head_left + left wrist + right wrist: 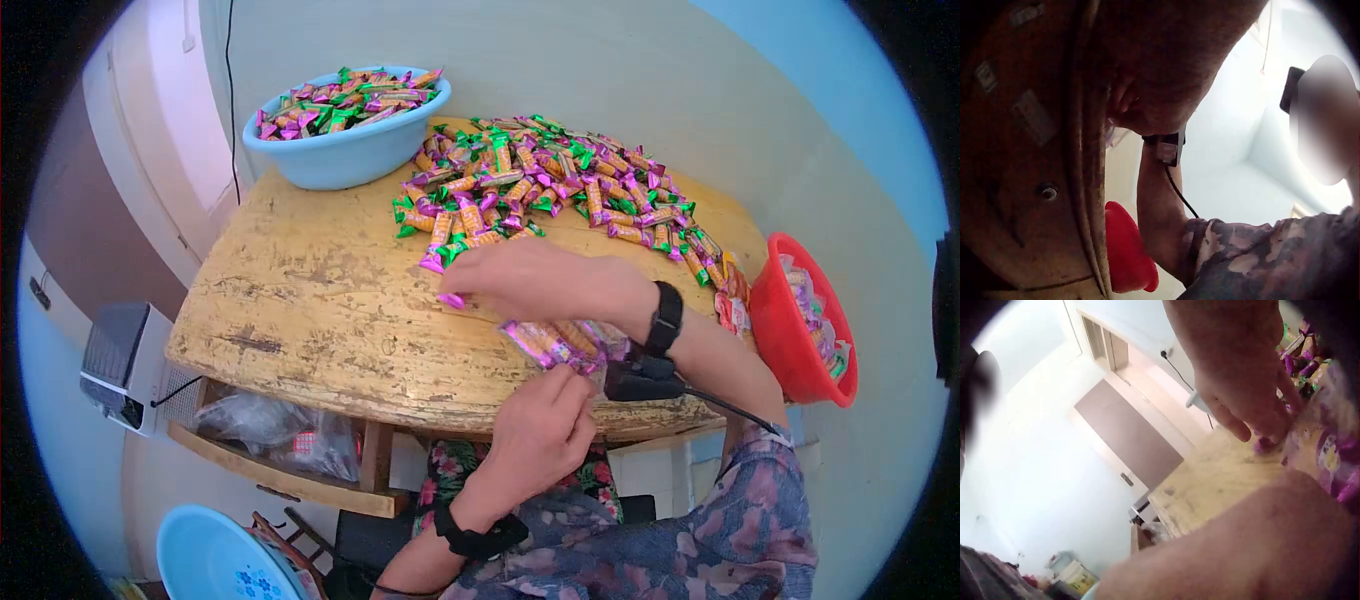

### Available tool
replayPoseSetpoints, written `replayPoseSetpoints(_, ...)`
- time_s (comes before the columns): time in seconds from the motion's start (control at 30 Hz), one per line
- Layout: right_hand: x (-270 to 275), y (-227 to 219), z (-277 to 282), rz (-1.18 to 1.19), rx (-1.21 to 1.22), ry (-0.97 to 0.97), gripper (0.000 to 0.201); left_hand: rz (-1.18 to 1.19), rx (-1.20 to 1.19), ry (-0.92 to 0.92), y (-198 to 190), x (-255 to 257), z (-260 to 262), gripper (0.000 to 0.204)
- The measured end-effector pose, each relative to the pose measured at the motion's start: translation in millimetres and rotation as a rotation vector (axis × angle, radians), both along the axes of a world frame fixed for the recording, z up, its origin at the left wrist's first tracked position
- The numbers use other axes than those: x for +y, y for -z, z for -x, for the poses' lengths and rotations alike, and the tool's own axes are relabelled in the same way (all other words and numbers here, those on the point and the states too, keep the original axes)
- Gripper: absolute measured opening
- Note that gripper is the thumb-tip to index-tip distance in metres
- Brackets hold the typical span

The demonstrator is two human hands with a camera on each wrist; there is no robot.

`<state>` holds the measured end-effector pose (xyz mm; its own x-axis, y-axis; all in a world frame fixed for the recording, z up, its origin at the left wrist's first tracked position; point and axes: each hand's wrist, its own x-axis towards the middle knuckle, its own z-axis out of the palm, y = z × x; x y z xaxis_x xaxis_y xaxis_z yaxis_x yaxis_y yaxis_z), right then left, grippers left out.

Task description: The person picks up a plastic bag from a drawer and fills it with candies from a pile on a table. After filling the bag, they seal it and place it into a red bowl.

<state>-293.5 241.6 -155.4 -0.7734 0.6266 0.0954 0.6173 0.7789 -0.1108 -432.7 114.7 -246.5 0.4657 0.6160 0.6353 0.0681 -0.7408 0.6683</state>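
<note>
My left hand [545, 425] is at the table's front edge, thumb and fingers pinching the near end of a clear plastic bag [612, 345]. Inside the bag lie several wrapped snack sticks [545, 342] with purple ends. Palm down above the table, my right hand [545, 280] reaches left past the bag. Its fingers curl over a wrapped snack stick, whose purple end [452, 299] pokes out below them; the rest is hidden. In the right wrist view this right hand [1247, 394] shows fingertips down at the purple wrapper [1263, 446].
A big pile of wrapped snack sticks [560, 180] covers the table's back. At back left stands a full blue basin [345, 155]; a red basin [790, 340] with filled bags is at right. An open drawer [280, 480] holds plastic bags. Another blue basin [185, 560] sits below.
</note>
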Motion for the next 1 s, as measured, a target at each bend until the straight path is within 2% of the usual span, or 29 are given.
replayPoseSetpoints(0.07, 7, 13, -1, -0.032, -0.037, -0.013, 0.036, -0.019, 0.011, 0.000, -1, 0, 1, 0.019)
replayPoseSetpoints(0.2, -4, 7, 0, -0.040, -0.108, 0.018, 0.037, -0.047, 0.008, -0.009, 1, 0, 0, 0.019)
replayPoseSetpoints(0.3, -40, -13, -1, -0.172, -0.126, 0.195, 0.038, -0.058, -0.010, -0.018, 1, 0, 1, 0.017)
replayPoseSetpoints(0.4, -70, -21, -23, -0.505, 0.303, 0.108, 0.032, -0.095, -0.059, -0.081, 5, -3, -1, 0.019)
replayPoseSetpoints(0.5, -139, -34, -37, -0.329, 0.648, 0.359, 0.032, -0.104, -0.094, -0.145, 7, -8, -1, 0.019)
replayPoseSetpoints(0.57, -180, -12, -54, -0.301, 0.836, 0.485, 0.033, -0.111, -0.100, -0.177, 6, -9, -3, 0.019)
replayPoseSetpoints(0.67, -236, 29, -61, -0.153, 1.274, 0.660, 0.033, -0.069, -0.120, -0.203, 2, -13, -6, 0.017)
replayPoseSetpoints(0.77, -262, 64, -54, -0.122, 1.509, 0.755, 0.035, 0.076, -0.093, -0.172, -2, -20, -6, 0.015)
replayPoseSetpoints(0.83, -265, 75, -55, -0.188, 1.377, 0.747, 0.034, 0.154, -0.091, -0.139, -9, -26, -7, 0.014)
replayPoseSetpoints(0.9, -267, 81, -61, -0.274, 1.153, 0.756, 0.033, 0.088, -0.097, -0.102, -10, -31, -12, 0.015)
replayPoseSetpoints(1.0, -270, 82, -63, -0.270, 1.235, 0.804, 0.032, 0.073, -0.124, -0.090, -8, -39, -18, 0.016)
